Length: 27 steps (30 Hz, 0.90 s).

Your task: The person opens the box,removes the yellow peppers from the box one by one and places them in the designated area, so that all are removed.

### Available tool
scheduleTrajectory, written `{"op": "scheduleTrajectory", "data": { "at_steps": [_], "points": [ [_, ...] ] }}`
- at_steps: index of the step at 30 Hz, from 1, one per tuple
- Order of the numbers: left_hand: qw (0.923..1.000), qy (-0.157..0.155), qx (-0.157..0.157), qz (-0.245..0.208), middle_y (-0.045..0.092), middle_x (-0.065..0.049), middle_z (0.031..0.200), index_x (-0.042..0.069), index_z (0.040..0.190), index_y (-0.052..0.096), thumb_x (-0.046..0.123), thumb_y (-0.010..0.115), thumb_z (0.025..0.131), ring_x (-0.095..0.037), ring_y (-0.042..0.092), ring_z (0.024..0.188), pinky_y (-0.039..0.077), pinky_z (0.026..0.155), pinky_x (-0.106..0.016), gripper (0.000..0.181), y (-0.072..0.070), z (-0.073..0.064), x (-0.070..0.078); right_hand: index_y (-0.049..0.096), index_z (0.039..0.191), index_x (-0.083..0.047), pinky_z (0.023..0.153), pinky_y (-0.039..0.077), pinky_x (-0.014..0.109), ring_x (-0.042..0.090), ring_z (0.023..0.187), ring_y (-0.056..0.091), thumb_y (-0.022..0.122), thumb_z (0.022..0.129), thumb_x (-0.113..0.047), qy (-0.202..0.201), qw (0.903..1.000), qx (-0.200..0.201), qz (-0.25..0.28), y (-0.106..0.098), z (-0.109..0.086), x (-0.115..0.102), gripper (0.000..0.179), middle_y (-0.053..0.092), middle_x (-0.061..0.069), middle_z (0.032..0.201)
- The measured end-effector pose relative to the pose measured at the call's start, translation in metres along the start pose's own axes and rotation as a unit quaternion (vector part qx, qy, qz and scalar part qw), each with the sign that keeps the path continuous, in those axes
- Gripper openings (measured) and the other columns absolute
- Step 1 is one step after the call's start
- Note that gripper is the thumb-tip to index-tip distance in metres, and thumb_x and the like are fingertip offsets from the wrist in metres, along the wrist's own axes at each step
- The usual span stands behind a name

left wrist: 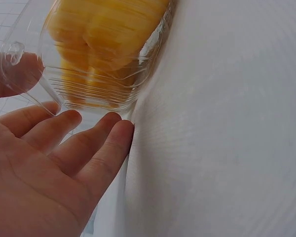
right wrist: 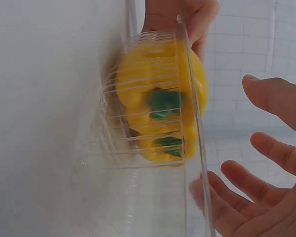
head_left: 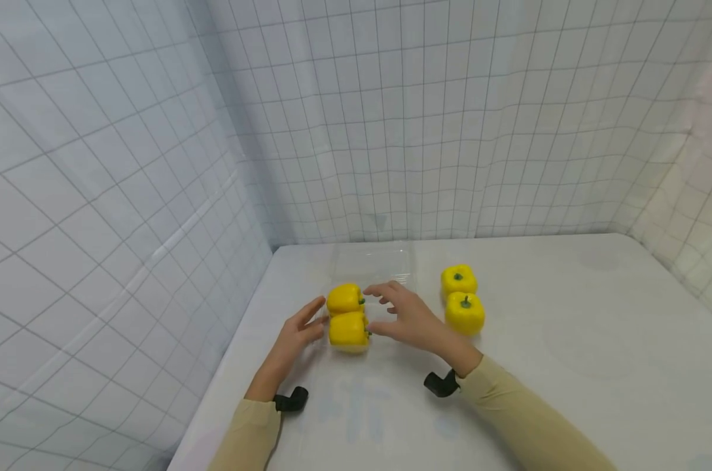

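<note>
Two yellow bell peppers (head_left: 345, 299) (head_left: 349, 330) lie on their sides in a clear plastic clamshell box (right wrist: 185, 197), stems pointing right. Its transparent lid (head_left: 372, 260) is folded back toward the rear wall. My left hand (head_left: 294, 343) is at the box's left side, thumb up by the rim and fingertips right at the ribbed wall, fingers extended. On the other side, my right hand (head_left: 411, 317) hovers beside the stem ends with thumb and fingers spread, holding nothing. Through the ribbed plastic, green stems (right wrist: 164, 103) show in the right wrist view.
Two more yellow bell peppers (head_left: 459, 279) (head_left: 464, 314) stand upright on the white table (head_left: 556, 327), right of the box and close to my right forearm. White grid-patterned sheets (head_left: 403, 131) enclose the table at the back and sides.
</note>
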State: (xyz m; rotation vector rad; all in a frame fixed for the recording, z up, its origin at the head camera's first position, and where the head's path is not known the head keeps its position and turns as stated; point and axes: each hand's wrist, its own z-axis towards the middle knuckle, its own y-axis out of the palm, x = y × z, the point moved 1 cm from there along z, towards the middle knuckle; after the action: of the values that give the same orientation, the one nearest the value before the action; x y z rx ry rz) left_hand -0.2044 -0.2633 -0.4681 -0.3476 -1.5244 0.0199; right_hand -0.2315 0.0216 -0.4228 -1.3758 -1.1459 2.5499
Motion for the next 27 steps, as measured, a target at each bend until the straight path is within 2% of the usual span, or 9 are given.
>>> {"op": "scheduleTrajectory", "data": {
  "at_steps": [5,12,21,27],
  "points": [
    [0.9999,0.009,-0.006,-0.002,0.027,-0.003,0.164,0.014,0.160,0.029,0.016,0.058,0.103,-0.031,0.042,0.141,0.038,0.109,-0.050,0.064,0.000,-0.001,-0.001,0.053,0.143,-0.010,0.093,0.053,0.042,0.034,0.116,0.058,0.080,0.088,-0.029,0.009,0.9998,-0.020,0.001,0.010,0.002,0.001,0.065,0.053,0.007,0.134],
    [0.9997,0.017,-0.015,-0.001,0.025,-0.004,0.165,0.014,0.160,0.028,0.018,0.056,0.104,-0.033,0.040,0.142,0.035,0.111,-0.055,0.063,-0.002,-0.001,-0.001,0.054,0.143,-0.018,0.091,0.052,0.040,0.031,0.113,0.058,0.078,0.089,-0.035,0.021,0.9981,-0.053,-0.023,0.020,0.007,0.005,0.061,0.056,0.008,0.129],
    [0.9997,0.019,-0.015,0.001,0.025,-0.004,0.164,0.014,0.160,0.028,0.017,0.056,0.104,-0.032,0.041,0.142,0.037,0.110,-0.050,0.063,-0.002,-0.001,-0.001,0.056,0.140,-0.021,0.089,0.051,0.034,0.022,0.111,0.060,0.077,0.089,-0.044,0.021,0.9946,-0.091,-0.047,0.026,0.011,0.008,0.059,0.059,0.000,0.128],
    [0.9996,0.022,-0.018,-0.003,0.024,-0.006,0.165,0.012,0.160,0.028,0.016,0.056,0.104,-0.035,0.039,0.142,0.035,0.111,-0.054,0.063,-0.001,0.000,-0.002,0.057,0.137,-0.019,0.090,0.051,0.033,0.016,0.107,0.060,0.076,0.088,-0.046,0.027,0.9940,-0.100,-0.034,0.031,0.016,0.010,0.059,0.062,-0.004,0.128]
  ]
}}
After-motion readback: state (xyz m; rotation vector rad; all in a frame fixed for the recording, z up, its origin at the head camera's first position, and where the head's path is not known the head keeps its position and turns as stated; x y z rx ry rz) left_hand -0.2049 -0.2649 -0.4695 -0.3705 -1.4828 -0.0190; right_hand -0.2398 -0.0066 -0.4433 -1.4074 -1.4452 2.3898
